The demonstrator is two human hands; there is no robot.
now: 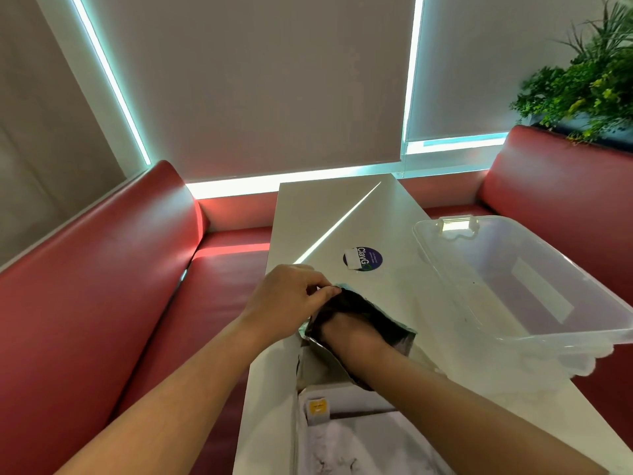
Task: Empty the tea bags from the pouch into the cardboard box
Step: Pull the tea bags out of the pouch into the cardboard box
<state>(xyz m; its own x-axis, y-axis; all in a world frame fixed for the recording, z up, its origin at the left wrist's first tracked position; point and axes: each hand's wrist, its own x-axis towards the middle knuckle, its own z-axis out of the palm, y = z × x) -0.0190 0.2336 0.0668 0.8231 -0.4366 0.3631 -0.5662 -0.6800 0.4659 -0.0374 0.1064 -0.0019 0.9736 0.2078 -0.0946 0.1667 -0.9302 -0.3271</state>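
A foil pouch [399, 332] with a dark inside stands open on the white table [346, 214], just beyond the cardboard box [342, 440] near the front edge. My left hand [287, 299] pinches the pouch's top left rim. My right hand [349, 332] reaches down inside the pouch's mouth, its fingers hidden in there. The box lies open with pale contents and a small yellow tag [317, 406] at its far left corner. What my right hand touches inside the pouch is hidden.
A clear plastic tub [534, 286] lies tilted at the table's right side. A round blue sticker [363, 259] sits mid-table beyond the pouch. Red bench seats [102, 286] flank the table, and a plant [589, 80] stands at the far right.
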